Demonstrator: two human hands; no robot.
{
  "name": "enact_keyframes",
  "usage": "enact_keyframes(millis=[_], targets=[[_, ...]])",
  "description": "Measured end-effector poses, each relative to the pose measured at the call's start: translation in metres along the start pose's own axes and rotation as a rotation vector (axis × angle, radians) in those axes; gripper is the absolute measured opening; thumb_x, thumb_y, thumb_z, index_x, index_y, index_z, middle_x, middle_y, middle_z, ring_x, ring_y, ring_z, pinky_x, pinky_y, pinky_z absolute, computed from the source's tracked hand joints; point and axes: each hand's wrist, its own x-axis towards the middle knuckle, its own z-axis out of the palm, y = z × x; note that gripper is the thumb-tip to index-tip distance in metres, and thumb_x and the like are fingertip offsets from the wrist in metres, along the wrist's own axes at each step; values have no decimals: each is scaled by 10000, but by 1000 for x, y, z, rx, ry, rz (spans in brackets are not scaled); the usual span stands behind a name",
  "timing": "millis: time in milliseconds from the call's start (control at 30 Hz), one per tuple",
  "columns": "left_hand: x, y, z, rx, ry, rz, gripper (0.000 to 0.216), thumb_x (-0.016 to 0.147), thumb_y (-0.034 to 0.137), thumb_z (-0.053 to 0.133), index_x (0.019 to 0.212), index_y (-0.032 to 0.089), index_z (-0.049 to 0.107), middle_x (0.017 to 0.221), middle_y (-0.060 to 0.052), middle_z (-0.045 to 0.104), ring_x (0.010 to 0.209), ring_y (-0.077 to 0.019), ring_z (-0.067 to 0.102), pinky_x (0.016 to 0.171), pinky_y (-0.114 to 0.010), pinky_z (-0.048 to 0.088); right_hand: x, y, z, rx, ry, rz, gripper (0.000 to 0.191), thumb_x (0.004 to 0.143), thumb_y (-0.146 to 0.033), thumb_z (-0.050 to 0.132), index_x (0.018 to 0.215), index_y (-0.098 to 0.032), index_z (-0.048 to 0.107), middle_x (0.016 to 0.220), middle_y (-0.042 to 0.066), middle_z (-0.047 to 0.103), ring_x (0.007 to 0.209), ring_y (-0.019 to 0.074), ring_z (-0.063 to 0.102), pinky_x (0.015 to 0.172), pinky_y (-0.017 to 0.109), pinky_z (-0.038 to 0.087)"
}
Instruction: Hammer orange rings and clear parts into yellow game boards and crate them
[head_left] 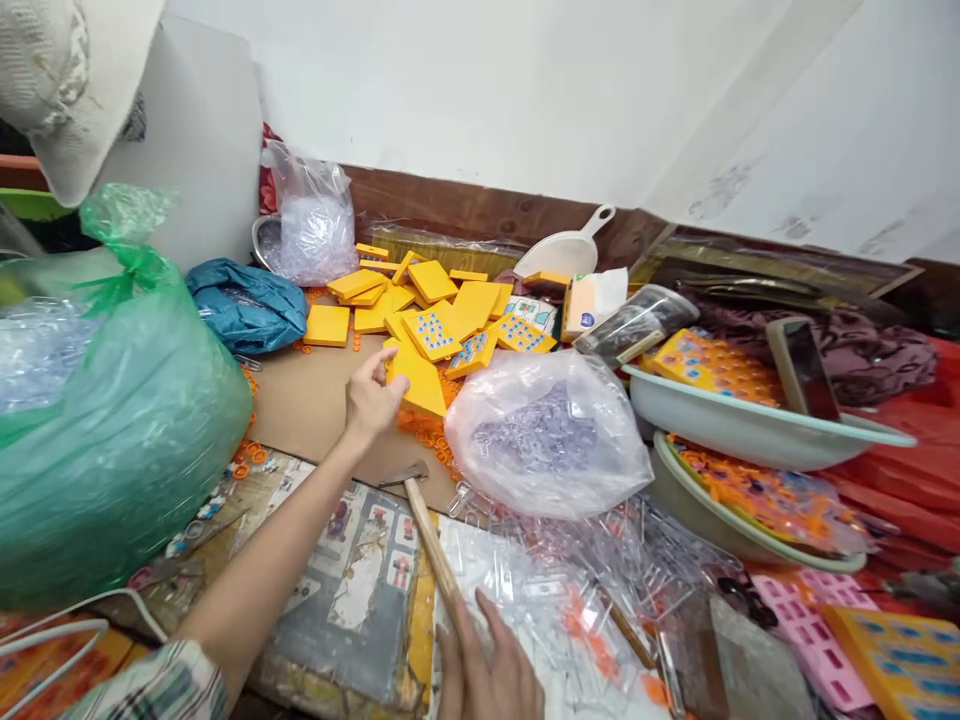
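My left hand (373,397) reaches over the cardboard, its thumb and index finger apart at the left edge of a yellow square block (418,383). That block lies tilted against a heap of similar yellow blocks (474,305), some showing faces with rows of blue pieces. Small orange rings (431,432) lie under and around it. Low in the view, my right hand (491,660) holds the wooden handle of a small hammer (431,540), one finger along it. The hammer's metal head is over the front of the cardboard; the palm side of this hand is hidden.
A large green bag (112,430) bulges at the left, beside a blue bag (247,305). Right of the heap stands an open clear bag (551,440) of small clear pieces. Stacked basins (750,420) hold orange parts. Loose clear plastic pieces (517,570) cover the front right.
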Motion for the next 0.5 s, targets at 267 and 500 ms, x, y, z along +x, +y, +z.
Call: enact_keyframes(millis=[267, 500], targets=[[-143, 48, -99, -178, -149, -85, 339, 743, 278, 621, 1067, 195, 677, 619, 26, 553, 413, -74, 430, 386, -205, 380, 88, -67, 0, 670, -35, 23, 543, 828, -184, 603, 1346, -264, 460, 1382, 123, 493, 1286, 332, 436, 1039, 536, 356], [-146, -39, -134, 187, -148, 43, 451, 841, 420, 565, 1248, 225, 561, 1149, -91, 580, 929, -196, 596, 829, -329, 510, 42, -73, 13, 933, -354, 340, 416, 913, -353, 509, 1288, -206, 403, 982, 66, 729, 760, 208, 720, 617, 328, 588]])
